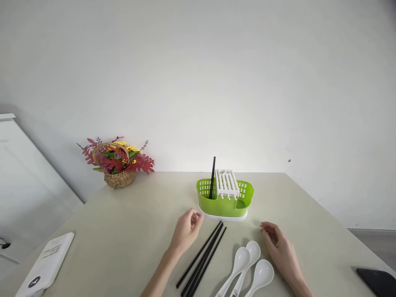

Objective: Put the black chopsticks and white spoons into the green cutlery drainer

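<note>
My left hand (pixel 187 229) hovers just in front of the green cutlery basket (pixel 224 207), fingers loosely curled with nothing visible in them. To its right, several black chopsticks (pixel 202 260) lie slanted on the table. Over the right part of the table is my right hand (pixel 281 247), empty, thumb apart from its bent fingers. Beside it lie three white spoons (pixel 262 274), bowls pointing away from me. A black chopstick or pair (pixel 212 177) stands upright in the basket's left compartment. A white slatted rack (pixel 227 182) with small hooks spans the basket's middle.
A wicker basket of artificial flowers (pixel 120 179) stands at the back left. A white device (pixel 46 264) lies at the left edge, and a dark phone-like object (pixel 379 281) at the right edge. The wall (pixel 198 82) rises behind the table (pixel 123 231).
</note>
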The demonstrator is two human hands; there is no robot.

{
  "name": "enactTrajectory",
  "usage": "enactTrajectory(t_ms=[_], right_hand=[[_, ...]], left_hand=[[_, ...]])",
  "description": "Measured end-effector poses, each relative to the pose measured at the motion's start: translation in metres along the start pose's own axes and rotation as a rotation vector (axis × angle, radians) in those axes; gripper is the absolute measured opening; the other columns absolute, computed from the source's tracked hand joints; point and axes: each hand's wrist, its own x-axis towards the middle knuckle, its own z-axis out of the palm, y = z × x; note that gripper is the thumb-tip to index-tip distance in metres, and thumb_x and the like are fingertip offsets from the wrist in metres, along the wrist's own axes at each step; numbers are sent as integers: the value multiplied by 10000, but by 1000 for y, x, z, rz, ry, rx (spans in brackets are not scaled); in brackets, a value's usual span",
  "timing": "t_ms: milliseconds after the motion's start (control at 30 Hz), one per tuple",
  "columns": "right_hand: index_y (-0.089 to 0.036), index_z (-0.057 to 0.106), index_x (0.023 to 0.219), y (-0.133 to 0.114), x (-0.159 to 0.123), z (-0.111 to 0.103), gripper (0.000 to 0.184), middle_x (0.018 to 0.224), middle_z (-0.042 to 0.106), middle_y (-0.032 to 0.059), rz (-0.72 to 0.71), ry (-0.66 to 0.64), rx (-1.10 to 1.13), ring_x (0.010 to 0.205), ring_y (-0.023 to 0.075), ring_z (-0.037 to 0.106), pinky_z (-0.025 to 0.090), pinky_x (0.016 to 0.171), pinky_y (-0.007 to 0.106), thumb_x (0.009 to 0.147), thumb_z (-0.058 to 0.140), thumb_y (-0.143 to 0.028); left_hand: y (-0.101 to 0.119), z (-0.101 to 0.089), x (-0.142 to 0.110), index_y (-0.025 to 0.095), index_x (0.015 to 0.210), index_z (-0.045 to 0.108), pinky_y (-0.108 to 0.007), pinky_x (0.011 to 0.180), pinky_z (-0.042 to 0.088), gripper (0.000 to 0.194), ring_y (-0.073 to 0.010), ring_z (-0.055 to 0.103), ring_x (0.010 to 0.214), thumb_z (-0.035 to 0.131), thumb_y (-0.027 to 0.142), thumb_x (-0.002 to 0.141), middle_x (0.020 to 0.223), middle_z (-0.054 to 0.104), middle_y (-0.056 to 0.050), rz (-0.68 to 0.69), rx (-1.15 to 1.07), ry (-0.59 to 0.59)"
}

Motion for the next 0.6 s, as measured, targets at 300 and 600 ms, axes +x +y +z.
enactTrajectory(t_ms=[300, 600], right_hand=[[-252, 660, 1087, -1, 0, -1, 376, 1155, 766, 85, 12, -1, -11, 1069, 294, 725, 555, 917, 441, 875, 557, -544], [-254, 654, 1095, -1, -1, -1, 356, 1166, 762, 85, 6, -9, -11, 1090, 288, 721, 558, 920, 427, 895, 543, -527]], left_hand=[[-12, 10, -51, 252, 1005, 642, -296, 760, 473, 159, -187, 646, 812, 655, 380, 911, 889, 671, -6, 29, 251, -168], [-5, -2, -46, 250, 963, 674, -285, 768, 483, 112, -187, 677, 856, 680, 311, 868, 978, 714, -6, -69, 251, -258]])
